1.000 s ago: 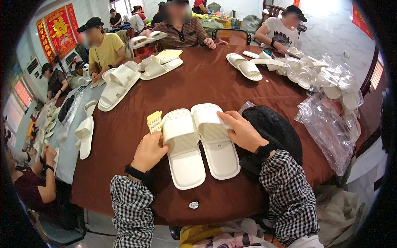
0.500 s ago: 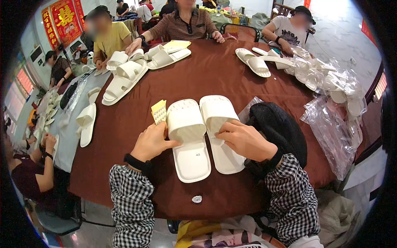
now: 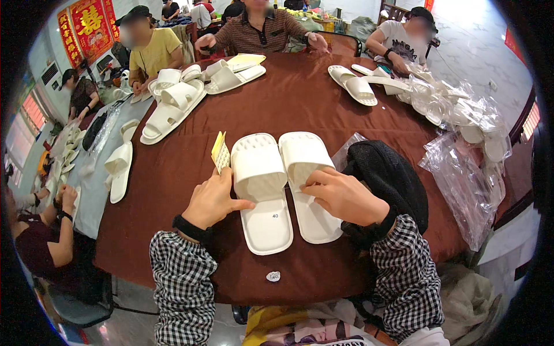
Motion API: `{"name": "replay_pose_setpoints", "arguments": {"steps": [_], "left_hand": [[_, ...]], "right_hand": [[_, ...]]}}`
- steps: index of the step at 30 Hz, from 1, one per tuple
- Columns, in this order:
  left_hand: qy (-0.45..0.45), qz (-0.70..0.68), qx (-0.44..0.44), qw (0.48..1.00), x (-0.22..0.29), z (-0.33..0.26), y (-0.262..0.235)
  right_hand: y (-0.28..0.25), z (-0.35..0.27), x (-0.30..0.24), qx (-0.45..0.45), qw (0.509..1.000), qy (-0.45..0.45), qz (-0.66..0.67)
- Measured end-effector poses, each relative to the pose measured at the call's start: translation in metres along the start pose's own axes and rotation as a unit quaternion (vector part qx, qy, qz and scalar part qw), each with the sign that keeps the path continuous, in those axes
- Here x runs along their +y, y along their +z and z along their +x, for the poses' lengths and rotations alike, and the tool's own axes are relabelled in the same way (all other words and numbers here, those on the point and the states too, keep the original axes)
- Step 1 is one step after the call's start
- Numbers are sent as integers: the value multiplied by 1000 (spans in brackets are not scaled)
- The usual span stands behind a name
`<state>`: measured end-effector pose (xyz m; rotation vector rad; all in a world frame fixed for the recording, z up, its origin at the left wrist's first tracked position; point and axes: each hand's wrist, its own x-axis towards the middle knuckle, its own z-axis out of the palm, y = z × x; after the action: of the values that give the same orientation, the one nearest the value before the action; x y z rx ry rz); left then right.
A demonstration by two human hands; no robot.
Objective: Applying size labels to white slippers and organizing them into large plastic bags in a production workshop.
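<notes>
A white slide slipper (image 3: 265, 233) lies toe-end away on the brown cloth, with a small printed mark on its footbed. Its mate, a second white slipper (image 3: 303, 147), lies against it on the right. My left hand (image 3: 209, 199) keeps a small yellow sticker sheet (image 3: 220, 153) upright behind its fingers, while its thumb rests on the left slipper's edge. Curled fingers of my right hand (image 3: 346, 197) press together on the right slipper's footbed, just below the strap; anything pinched there is hidden. Nearer me lies a small round white sticker (image 3: 273, 277).
A black mesh bag (image 3: 389, 181) sits beside my right hand. Several white slippers (image 3: 173, 118) lie at the far left. Bagged slippers (image 3: 456, 104) and clear plastic bags (image 3: 461, 184) cover the right side. Co-workers sit around the brown-clothed table (image 3: 259, 109).
The yellow sheet has tilted slightly in my left hand. My right hand stays in place. Across the table, a co-worker's hands have drawn back from the slippers and spread apart.
</notes>
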<state>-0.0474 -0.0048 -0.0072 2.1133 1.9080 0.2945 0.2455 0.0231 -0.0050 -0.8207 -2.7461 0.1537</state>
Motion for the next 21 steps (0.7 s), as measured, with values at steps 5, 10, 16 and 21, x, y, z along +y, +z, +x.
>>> {"name": "replay_pose_setpoints", "arguments": {"steps": [5,10,16,21], "left_hand": [[10,-11,9,1000,0,0,0],[-12,-3,-11,1000,0,3,0],[-6,-18,-4,1000,-2,4,0],[5,-15,5,1000,-2,3,1]], "right_hand": [[-8,-2,5,-29,998,-16,51],[-10,-6,8,-51,995,-16,84],[-6,-2,1,-40,994,-15,104],[-4,4,-14,39,991,-81,102]]}}
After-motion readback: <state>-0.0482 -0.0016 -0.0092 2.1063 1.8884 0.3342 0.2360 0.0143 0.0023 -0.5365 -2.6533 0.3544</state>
